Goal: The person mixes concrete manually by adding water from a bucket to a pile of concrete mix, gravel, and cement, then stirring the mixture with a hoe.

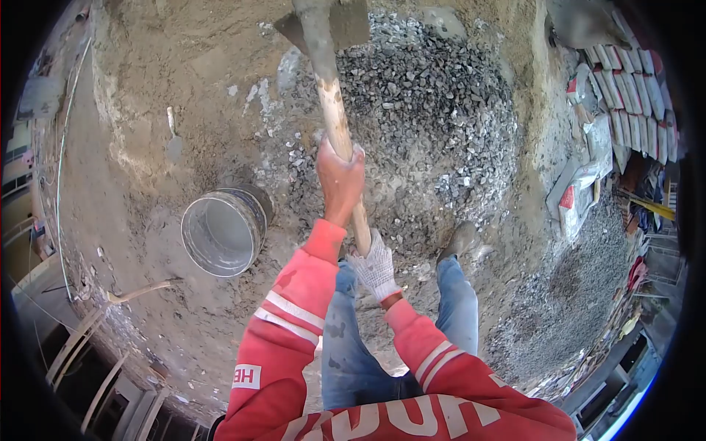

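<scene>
A long wooden-handled hoe [336, 117] reaches forward from my body, its upper handle coated in grey cement. Its broad dark metal blade [348, 26] is at the top edge, partly cut off by the view. My left hand [342, 182], bare and dusty, is wrapped around the middle of the handle. Lower down, near my legs, my right hand [375, 268] in a white knit glove grips the handle's end. Beyond the hands spreads a heap of dark crushed stone [434, 95], with the blade at its left side.
A cement-smeared bucket [223, 231] with grey liquid stands left of my feet. A trowel [174, 140] lies on the sandy ground farther left. On the right are stacked cement bags [636, 99], torn bags [577, 195] and a fine gravel pile [570, 301].
</scene>
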Motion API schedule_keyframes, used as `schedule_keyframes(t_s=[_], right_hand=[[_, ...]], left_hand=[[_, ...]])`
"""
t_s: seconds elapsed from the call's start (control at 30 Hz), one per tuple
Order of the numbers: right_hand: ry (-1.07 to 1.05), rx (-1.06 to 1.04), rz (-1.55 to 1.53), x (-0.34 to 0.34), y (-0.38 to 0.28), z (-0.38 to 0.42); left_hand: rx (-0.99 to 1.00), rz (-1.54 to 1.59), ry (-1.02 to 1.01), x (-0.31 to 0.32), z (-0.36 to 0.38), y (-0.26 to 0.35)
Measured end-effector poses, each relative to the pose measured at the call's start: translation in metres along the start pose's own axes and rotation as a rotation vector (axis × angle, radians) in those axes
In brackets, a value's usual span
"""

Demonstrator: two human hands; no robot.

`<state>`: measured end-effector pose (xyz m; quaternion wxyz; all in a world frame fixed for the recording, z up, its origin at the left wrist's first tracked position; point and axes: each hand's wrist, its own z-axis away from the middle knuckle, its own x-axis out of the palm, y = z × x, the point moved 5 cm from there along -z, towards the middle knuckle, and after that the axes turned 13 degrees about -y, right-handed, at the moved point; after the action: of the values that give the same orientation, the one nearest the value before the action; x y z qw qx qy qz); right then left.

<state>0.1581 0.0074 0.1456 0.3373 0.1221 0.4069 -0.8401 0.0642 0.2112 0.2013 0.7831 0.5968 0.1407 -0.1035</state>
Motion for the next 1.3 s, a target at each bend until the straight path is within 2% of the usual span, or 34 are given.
schedule_keyframes(t_s=[0.03, 0.07, 0.1, 0.13, 0.2, 0.27, 0.3, 0.33, 0.37, 0.4, 0.43, 0.5, 0.53, 0.6, 0.67, 0.77, 0.8, 0.83, 0.93, 0.97, 1.0, 1.03, 1.1, 1.13, 1.2, 1.27, 1.3], right_hand=[[0.013, 0.003, -0.043, -0.045, -0.028, -0.026], [0.037, -0.081, -0.039, -0.076, -0.039, -0.056], [0.253, -0.279, 0.073, -0.096, -0.035, -0.083], [0.135, -0.207, -0.052, -0.13, -0.048, -0.104], [0.054, -0.146, -0.042, -0.158, -0.029, -0.14], [0.018, -0.101, -0.001, -0.146, 0.037, -0.161], [-0.003, -0.035, 0.024, -0.139, 0.076, -0.156], [-0.084, 0.149, -0.007, -0.125, 0.105, -0.135], [-0.144, 0.276, 0.027, -0.114, 0.141, -0.117], [-0.249, 0.369, 0.023, -0.099, 0.167, -0.094], [-0.258, 0.377, 0.005, -0.09, 0.184, -0.067], [-0.224, 0.373, -0.016, -0.095, 0.199, -0.048], [-0.311, 0.407, -0.008, -0.092, 0.203, -0.026], [-0.409, 0.377, 0.011, -0.085, 0.187, -0.003], [-0.411, 0.315, 0.025, -0.09, 0.147, 0.038], [-0.423, 0.227, -0.006, -0.093, 0.107, 0.084], [-0.445, 0.174, -0.033, -0.091, 0.097, 0.094], [-0.367, 0.048, 0.072, -0.083, 0.091, 0.088], [-0.351, -0.017, 0.021, -0.094, 0.041, -0.01], [-0.294, -0.106, 0.061, -0.087, 0.041, -0.054], [-0.087, -0.277, 0.247, -0.095, 0.026, -0.093], [-0.161, -0.2, 0.127, -0.111, 0.008, -0.131], [-0.115, -0.216, 0.133, -0.13, 0.008, -0.188], [-0.103, -0.2, 0.154, -0.126, 0.027, -0.192], [-0.23, 0.068, 0.129, -0.103, 0.088, -0.182], [-0.303, 0.248, 0.033, -0.077, 0.136, -0.13], [-0.362, 0.254, 0.082, -0.043, 0.185, -0.097]], left_hand=[[-0.042, 0.108, -0.005, 0.005, -0.032, 0.02], [-0.131, 0.249, -0.038, 0.009, -0.053, 0.05], [-0.219, 0.389, -0.071, 0.019, -0.073, 0.068], [-0.218, 0.388, -0.066, 0.038, -0.099, 0.062], [-0.006, 0.064, 0.193, 0.068, -0.14, 0.038], [-0.049, 0.032, 0.219, 0.125, -0.145, -0.012], [-0.197, 0.017, 0.104, 0.16, -0.13, -0.05], [-0.284, -0.131, 0.067, 0.206, -0.114, -0.12], [-0.433, -0.07, 0.051, 0.237, -0.081, -0.156], [-0.602, -0.125, -0.128, 0.269, -0.051, -0.213], [-0.737, -0.07, -0.273, 0.283, -0.018, -0.222], [-0.79, -0.074, -0.247, 0.298, 0.014, -0.219], [-0.856, -0.062, -0.208, 0.295, 0.042, -0.232], [-0.823, 0.002, -0.133, 0.269, 0.071, -0.235], [-1.029, 0.282, -0.281, 0.223, 0.097, -0.18], [-1.04, 0.085, -0.179, 0.164, 0.127, -0.151], [-0.837, -0.012, -0.073, 0.139, 0.125, -0.129], [-0.623, -0.107, 0.026, 0.116, 0.119, -0.103], [-0.491, 0.057, 0.227, 0.063, 0.027, -0.051], [-0.309, -0.096, 0.33, 0.049, -0.012, -0.032], [-0.288, -0.03, 0.33, 0.042, -0.055, -0.026], [-0.187, 0.013, 0.366, 0.042, -0.093, -0.027], [-0.21, 0.116, 0.295, 0.066, -0.152, -0.055], [-0.213, 0.142, 0.282, 0.092, -0.155, -0.093], [-0.381, -0.077, 0.16, 0.164, -0.148, -0.192], [-0.575, -0.112, 0.062, 0.211, -0.073, -0.232], [-0.648, -0.128, -0.148, 0.232, -0.043, -0.246]])
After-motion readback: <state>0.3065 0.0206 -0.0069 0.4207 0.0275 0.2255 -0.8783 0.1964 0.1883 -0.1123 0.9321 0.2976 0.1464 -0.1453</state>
